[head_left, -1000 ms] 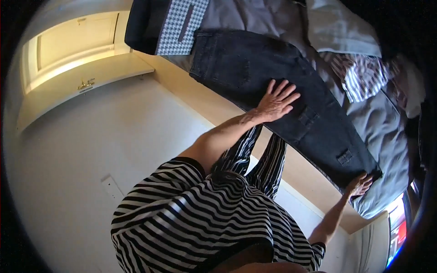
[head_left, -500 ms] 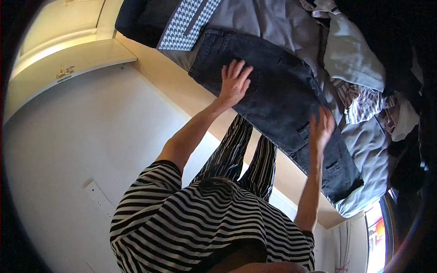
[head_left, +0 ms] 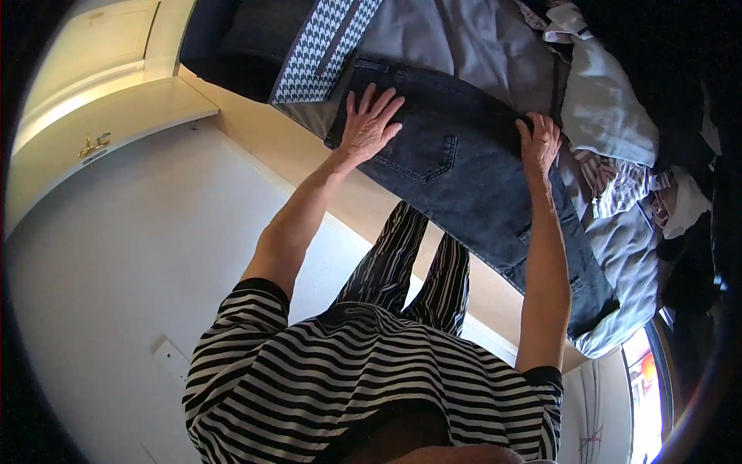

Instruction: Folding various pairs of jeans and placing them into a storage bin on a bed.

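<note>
A pair of black denim jeans (head_left: pixel 487 182) lies folded lengthwise along the near side of the bed, with a stitched back pocket facing up. My left hand (head_left: pixel 371 127) rests flat on the waist end with its fingers spread. At the far edge of the jeans, my right hand (head_left: pixel 539 147) has its fingers bent and closed over the denim; the fingertips are partly hidden.
A houndstooth-patterned fabric box or organiser (head_left: pixel 313 73) stands beyond the waistband, next to a dark item (head_left: pixel 232 46). Grey bedding (head_left: pixel 464 46) lies under the jeans. A pale garment (head_left: pixel 607 104) and striped cloth (head_left: pixel 618 182) are heaped at the right.
My left hand has slid left toward the waistband, uncovering the back pocket. My right hand has moved up and away, from the leg to the far edge, and its fingers have bent.
</note>
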Demonstrator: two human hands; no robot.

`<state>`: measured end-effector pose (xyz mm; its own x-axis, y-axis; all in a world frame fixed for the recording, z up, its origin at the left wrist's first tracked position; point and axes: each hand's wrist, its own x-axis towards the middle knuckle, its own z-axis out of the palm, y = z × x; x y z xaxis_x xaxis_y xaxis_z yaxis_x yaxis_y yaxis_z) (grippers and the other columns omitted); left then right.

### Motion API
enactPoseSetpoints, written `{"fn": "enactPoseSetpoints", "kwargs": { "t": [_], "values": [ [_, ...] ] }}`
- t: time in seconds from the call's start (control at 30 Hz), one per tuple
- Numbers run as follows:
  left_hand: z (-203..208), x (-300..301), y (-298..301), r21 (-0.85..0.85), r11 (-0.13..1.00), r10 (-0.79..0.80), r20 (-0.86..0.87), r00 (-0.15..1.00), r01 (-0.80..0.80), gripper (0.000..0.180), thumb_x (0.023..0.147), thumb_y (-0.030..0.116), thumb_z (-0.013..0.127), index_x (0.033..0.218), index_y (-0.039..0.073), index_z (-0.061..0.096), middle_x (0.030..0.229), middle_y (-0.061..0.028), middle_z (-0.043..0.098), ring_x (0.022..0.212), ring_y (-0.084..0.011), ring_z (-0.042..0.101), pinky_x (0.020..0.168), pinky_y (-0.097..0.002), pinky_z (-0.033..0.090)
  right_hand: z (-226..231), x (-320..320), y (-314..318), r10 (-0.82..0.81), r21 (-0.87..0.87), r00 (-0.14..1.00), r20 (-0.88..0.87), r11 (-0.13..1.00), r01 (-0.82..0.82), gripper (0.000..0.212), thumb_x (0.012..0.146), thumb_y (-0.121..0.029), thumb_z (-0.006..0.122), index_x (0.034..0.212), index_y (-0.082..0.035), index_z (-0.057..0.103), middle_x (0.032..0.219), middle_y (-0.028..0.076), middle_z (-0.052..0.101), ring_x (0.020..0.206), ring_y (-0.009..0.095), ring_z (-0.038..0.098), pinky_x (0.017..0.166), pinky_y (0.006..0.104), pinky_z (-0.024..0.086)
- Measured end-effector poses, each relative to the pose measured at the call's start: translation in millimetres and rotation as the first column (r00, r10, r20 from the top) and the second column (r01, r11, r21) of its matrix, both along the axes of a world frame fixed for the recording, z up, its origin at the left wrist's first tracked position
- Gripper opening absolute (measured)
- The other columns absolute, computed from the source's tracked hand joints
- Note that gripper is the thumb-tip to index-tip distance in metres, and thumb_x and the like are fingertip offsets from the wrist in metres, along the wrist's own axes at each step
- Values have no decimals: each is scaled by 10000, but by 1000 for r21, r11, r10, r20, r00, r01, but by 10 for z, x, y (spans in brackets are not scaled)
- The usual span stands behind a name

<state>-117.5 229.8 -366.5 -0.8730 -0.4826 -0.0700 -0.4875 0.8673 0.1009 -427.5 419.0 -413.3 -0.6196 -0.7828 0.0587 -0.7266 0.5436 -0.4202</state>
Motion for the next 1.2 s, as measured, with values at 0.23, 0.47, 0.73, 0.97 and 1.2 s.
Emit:
{"fn": "enactPoseSetpoints", "kwargs": {
  "t": [0.23,0.47,0.73,0.97,1.2],
  "values": [
    [-16,-15,-188,15,994,108,-72,992,-107,561,838,324,620,1335,133,446,1387,-101,424,1256,-379,386,1010,-545,306,123,24,186,-124,-216,975,183,963,163,230,893,-195,579,1068,-49,609,1007,148,605,943,355,550,853,423,420],
    [131,27,-62,21,993,122,-108,987,-120,505,816,212,637,1293,123,495,1377,-153,417,1268,-370,389,1011,-531,316,536,450,1767,-467,-214,831,304,816,537,203,877,-121,595,1047,-13,600,1054,158,584,995,336,543,887,403,434],
    [374,-891,1474,260,936,-161,-277,947,235,404,769,66,637,1167,98,577,1308,-137,454,1242,-355,405,1006,-481,325,315,-23,5495,-886,62,425,-186,421,905,378,837,-263,685,1114,-22,594,1148,187,566,1031,333,548,899,416,435],
    [152,-1832,3101,410,819,-355,-190,915,402,470,802,105,618,1260,132,516,1389,-123,384,1332,-341,320,1058,-554,258,121,-707,6121,-864,297,468,187,503,812,644,799,-399,701,1248,22,513,1155,248,603,1078,356,580,915,392,453],
    [16,-2091,3392,309,886,-355,-22,934,345,516,814,183,642,1300,196,467,1417,-86,331,1375,-339,237,1035,-674,204,-95,-649,6728,-793,208,343,503,496,843,460,813,-293,681,1175,-24,590,1059,220,647,975,346,622,844,369,474]
  ]
}}
